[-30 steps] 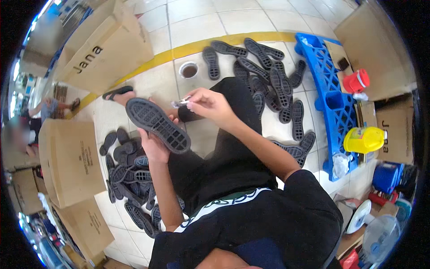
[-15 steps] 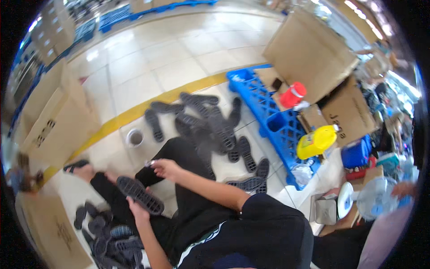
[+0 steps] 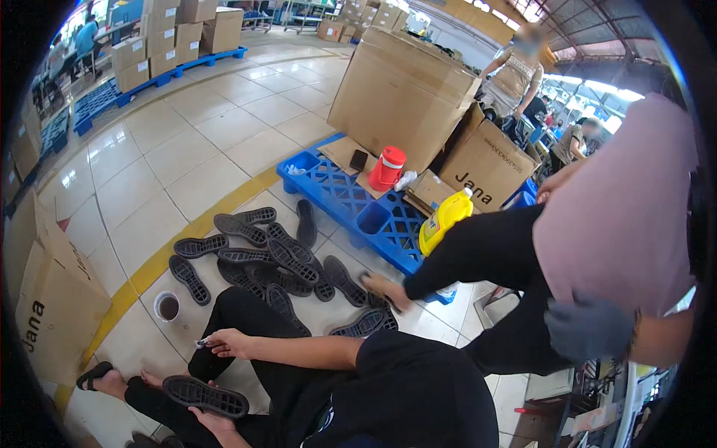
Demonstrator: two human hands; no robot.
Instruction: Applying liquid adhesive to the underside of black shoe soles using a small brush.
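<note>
A dark shoe sole (image 3: 205, 396) lies in my left hand (image 3: 213, 423), its gridded face up, above my folded legs. The fingers wrap around it from beneath. My right hand (image 3: 230, 343) is over my knee, closed in a pinch around a small whitish thing too small to name. On the floor in front of me spreads a heap of dark gridded soles (image 3: 293, 255). A white cup (image 3: 166, 306) of dark liquid stands left of the heap. More soles (image 3: 146, 440) show at the lower edge.
Beyond the soles stands a blue pallet (image 3: 314, 187) with a red jug (image 3: 387, 169), a yellow bottle (image 3: 446, 222) and large cardboard boxes (image 3: 403, 97). A co-worker in a pink shirt (image 3: 612, 216) and grey glove steps close on my right, one foot beside the soles. Another carton (image 3: 56, 291) stands left.
My view has swung right and up. The co-worker in pink has come further into view, a leg now beside the pallet. Both my hands keep their hold.
</note>
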